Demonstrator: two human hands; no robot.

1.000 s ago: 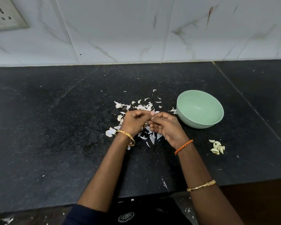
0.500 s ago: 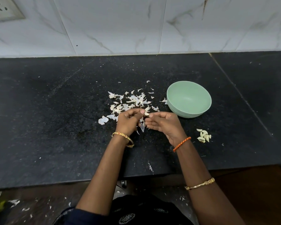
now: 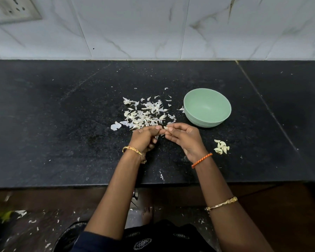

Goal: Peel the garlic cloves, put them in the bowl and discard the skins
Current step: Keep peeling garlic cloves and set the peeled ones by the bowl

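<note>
On the black speckled stone surface (image 3: pixel 62 124), near its middle, both hands meet over a small pale garlic clove (image 3: pixel 165 127). Left hand (image 3: pixel 145 139) has its fingers curled, tips pinching the clove's left end. Right hand (image 3: pixel 184 137) pinches the clove's right end between thumb and forefinger, other fingers loosely curled below. Clove sits between the two sets of fingertips, above the surface, not in the bowl.

Scattered pile of white papery garlic skins (image 3: pixel 145 113) lies on the surface just beyond the hands, spreading left and toward the bowl. Pale green round plastic bowl (image 3: pixel 207 108) stands upright to the right of the skins, beyond the right hand; one skin flake touches its left side. Nothing visible inside it.

Small cluster of peeled cream garlic cloves (image 3: pixel 221 147) lies on the surface right of the right wrist, apart from the bowl.

Gold bangle (image 3: pixel 135 153) on left wrist; orange thread band (image 3: pixel 201 160) on right wrist, second gold bangle (image 3: pixel 221 203) further up that forearm. White marble-pattern wall tiles (image 3: pixel 153 28) behind the surface. Skin bits on the floor below.
</note>
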